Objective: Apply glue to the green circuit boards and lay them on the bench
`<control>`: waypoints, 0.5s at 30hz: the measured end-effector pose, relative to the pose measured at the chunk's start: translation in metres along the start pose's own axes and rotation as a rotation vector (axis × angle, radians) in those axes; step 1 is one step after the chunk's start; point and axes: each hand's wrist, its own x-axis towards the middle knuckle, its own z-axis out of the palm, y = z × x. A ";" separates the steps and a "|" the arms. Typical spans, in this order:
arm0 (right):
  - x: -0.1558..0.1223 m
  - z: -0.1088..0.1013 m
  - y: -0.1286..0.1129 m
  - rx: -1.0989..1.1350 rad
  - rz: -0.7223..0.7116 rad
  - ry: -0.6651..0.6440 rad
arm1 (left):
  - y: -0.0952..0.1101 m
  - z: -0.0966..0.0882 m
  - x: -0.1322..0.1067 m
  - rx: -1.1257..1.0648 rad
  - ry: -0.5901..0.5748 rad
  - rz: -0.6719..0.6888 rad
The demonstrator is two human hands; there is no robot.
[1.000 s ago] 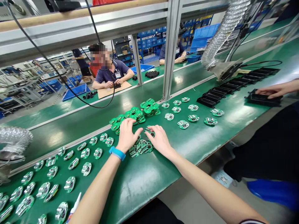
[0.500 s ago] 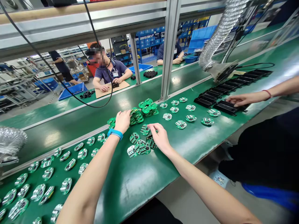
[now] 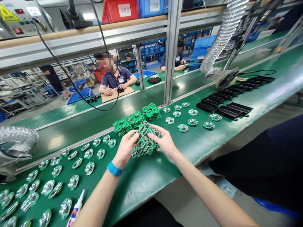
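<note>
Both hands grip a green circuit board panel (image 3: 145, 126) made of several joined rounded boards with dark chips facing up. My left hand (image 3: 125, 148), with a blue wristband, pinches its left side between thumb and fingers. On its right side my right hand (image 3: 165, 142) closes, thumb on top. Beneath the held panel lie more circuit boards (image 3: 147, 148), partly hidden by it. Just behind the hands stand stacks of green circuit board panels (image 3: 123, 124) along the bench's back rail.
Separate small circuit boards (image 3: 73, 182) are spread over the left of the green bench (image 3: 132, 192), more to the right. A glue tube (image 3: 77, 208) lies at lower left. Black trays (image 3: 228, 110) line the right. Silver ducts (image 3: 216, 41) hang at both sides. A co-worker (image 3: 117, 77) sits opposite.
My left hand has come from the stacked panels toward me and now holds the panel with my right hand. The panel is lifted. A neighbour's hand has left the black trays.
</note>
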 end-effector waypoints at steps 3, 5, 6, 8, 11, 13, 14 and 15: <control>-0.015 0.005 -0.008 0.090 0.111 -0.056 | -0.007 -0.004 -0.020 -0.223 -0.011 -0.144; -0.022 0.007 -0.011 0.096 0.135 -0.080 | -0.010 -0.004 -0.029 -0.197 -0.002 -0.133; -0.025 0.008 -0.011 0.099 0.149 -0.103 | -0.011 -0.004 -0.032 -0.171 -0.007 -0.120; -0.029 0.011 -0.013 0.107 0.182 -0.148 | -0.010 -0.002 -0.038 -0.118 -0.029 -0.092; -0.035 0.018 -0.014 0.123 0.206 -0.135 | -0.008 0.001 -0.042 -0.074 -0.013 -0.065; -0.041 0.023 -0.013 0.143 0.211 -0.093 | -0.007 0.001 -0.044 -0.089 0.016 -0.061; -0.044 0.025 -0.013 0.157 0.217 -0.077 | -0.008 0.001 -0.044 -0.102 0.014 -0.059; -0.047 0.026 -0.013 0.171 0.229 -0.069 | -0.009 0.000 -0.044 -0.115 0.000 -0.058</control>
